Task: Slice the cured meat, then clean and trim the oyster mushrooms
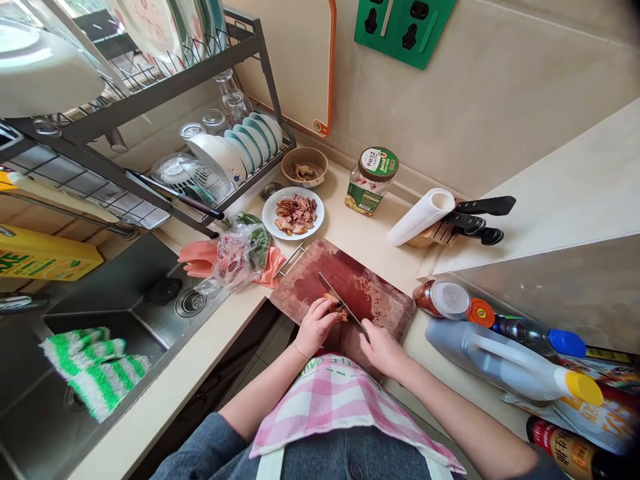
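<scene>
Your right hand [385, 350] is wrapped around the handle of the knife [344, 302], whose blade slants across the board [310, 273], tip pointing away from you and to the left. Your left hand [317, 325] has its fingers curled over the meat [343, 311], gripping it against the board near the edge closest to you. The meat lies right at your left fingertips, up against the blade; you cannot tell from here how deep the edge sits in it.

Beyond the board's far left corner stands a white plate [271, 215] of cut meat [296, 213], with a tan basket [290, 167] just behind it. A clear bag [235, 257] lies left of the board, near the sink [115, 293], where a green-and-white cloth [97, 367] is draped. The dish rack [170, 83] rises at the far left.

Past the board, a green-lidded jar [373, 180] stands near the wall, and a paper roll [423, 217] leans by the knife block [435, 233]. To your right, a jug [495, 360] with a yellow cap lies among bottles.
</scene>
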A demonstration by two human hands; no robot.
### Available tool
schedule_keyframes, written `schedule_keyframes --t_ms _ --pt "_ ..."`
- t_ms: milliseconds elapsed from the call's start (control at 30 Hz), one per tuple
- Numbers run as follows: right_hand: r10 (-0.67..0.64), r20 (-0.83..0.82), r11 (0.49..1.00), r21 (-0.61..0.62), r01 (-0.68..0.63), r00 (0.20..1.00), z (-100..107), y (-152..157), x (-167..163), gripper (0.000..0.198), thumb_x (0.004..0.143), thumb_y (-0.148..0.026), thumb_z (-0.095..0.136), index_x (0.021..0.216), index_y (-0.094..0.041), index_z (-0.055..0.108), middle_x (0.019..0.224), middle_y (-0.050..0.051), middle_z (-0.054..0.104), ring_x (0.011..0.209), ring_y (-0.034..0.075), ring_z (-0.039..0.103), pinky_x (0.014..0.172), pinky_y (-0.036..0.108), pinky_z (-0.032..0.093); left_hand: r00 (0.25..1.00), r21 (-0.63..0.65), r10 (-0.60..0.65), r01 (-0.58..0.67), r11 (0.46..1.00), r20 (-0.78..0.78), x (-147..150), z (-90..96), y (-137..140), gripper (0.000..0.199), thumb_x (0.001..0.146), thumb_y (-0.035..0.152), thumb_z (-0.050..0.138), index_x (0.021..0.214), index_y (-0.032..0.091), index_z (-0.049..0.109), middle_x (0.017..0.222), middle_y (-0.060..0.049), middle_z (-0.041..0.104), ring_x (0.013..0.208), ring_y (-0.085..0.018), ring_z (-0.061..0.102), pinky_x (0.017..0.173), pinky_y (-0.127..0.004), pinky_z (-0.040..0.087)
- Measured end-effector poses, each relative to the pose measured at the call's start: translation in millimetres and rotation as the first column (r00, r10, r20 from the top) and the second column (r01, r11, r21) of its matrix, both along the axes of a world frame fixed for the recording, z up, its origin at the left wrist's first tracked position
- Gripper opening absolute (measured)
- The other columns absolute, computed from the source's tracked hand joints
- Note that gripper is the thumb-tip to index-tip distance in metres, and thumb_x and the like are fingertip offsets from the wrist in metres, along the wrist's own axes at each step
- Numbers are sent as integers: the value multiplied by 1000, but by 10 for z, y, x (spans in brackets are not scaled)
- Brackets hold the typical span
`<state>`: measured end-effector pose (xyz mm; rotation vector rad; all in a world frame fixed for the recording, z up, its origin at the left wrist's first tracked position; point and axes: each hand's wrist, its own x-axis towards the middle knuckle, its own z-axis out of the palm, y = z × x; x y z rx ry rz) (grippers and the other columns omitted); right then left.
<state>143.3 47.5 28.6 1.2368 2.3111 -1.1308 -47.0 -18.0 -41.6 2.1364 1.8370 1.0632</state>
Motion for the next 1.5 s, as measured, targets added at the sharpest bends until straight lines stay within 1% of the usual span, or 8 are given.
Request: schedule_keyframes --t_ms 167,367,633,867,1033,1167,1333,1500 --pt "-28 9 996 84 27 1000 -98 18 -404 18 89 -22 35 102 -19 46 82 8 66 69 18 61 56 25 27 996 -13 13 -14 1000 -90 -74 79 -33 14 84 26 54 93 23 65 112 -7 56 108 -21 48 88 -37 48" --pt "-145 -152 987 52 155 978 -187 13 -120 11 86 -26 38 86 -20 48 58 -1 55 51 12 50 50 23 25 961 -236 -174 122 964 -214 -162 294 124 18 83 25 54 100 21 58 115 -7 56 113 -22 45 105 -49 27" --pt "-474 -227 874 -3 486 851 -118 -141 438 25 85 -39 36 87 -18 50 42 -7 40 38 11 42 43 22 26 902 -549 -393 240 800 -178 -345 498 539 27 69 41 67 85 21 58 86 -1 60 87 -19 54 87 -36 37" --pt "-544 -161 838 -72 540 823 -106 -386 664 38 85 -43 33 100 -15 53 39 -7 41 36 13 45 43 23 32 909 -739 -386 153 656 -155 -732 566 820 19 70 37 64 77 20 62 70 0 63 64 -15 57 60 -25 38" --pt "-583 -132 813 -111 572 802 -114 -573 633 38 86 -44 32 100 -16 54 44 -3 49 42 16 51 46 25 37 877 -499 -347 149 853 -331 -560 560 978 24 74 28 63 97 20 62 97 -6 63 92 -21 56 80 -31 41" --pt "-598 -130 801 -84 592 791 -78 -645 612 37 85 -44 33 96 -17 55 48 -2 51 46 16 53 47 24 37 801 -407 -518 384 829 -299 -189 348 973 18 84 21 51 97 21 63 108 -5 60 103 -19 51 90 -31 38" --pt "-555 -140 830 -39 556 820 -37 -700 615 34 85 -42 33 93 -18 55 51 -1 52 46 15 50 46 24 33 825 -443 -484 333 833 -292 -9 139 849 22 88 30 47 85 21 66 81 -3 60 80 -16 54 74 -28 41" --pt "-446 -110 892 22 451 888 67 -683 595 28 87 -37 32 88 -18 52 56 -1 53 47 13 45 46 23 27 870 -369 -405 292 883 -282 -1 102 745 22 89 29 46 84 22 66 83 -3 59 79 -15 51 73 -27 41"
